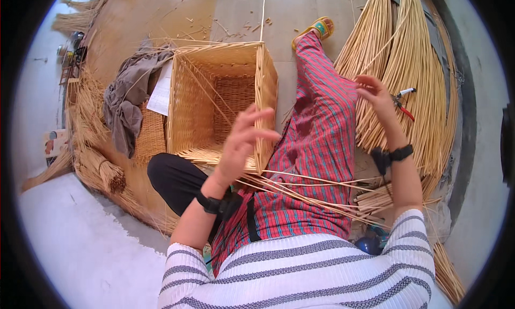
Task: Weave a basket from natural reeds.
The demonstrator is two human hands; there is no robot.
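Note:
A square wicker basket (196,121) lies in front of me with its opening facing up toward me, its woven bottom showing inside. Over its near right rim is my left hand (244,140), fingers spread and nothing visible in them. My right hand (378,97) hovers beside my right leg, its fingers bent but apart, with no held thing showing. Several loose wicker rods (316,201) run from the basket's near corner across my lap to the right. One long upright stake (263,13) reaches away from the basket's far right corner.
Large fans of peeled rods (418,83) cover the floor on the right, with red-handled pruning shears (405,110) on them. Left of the basket are a grey cloth (126,97), a white paper sheet (160,91) and rod bundles (102,169). Offcuts (256,27) dot the far floor.

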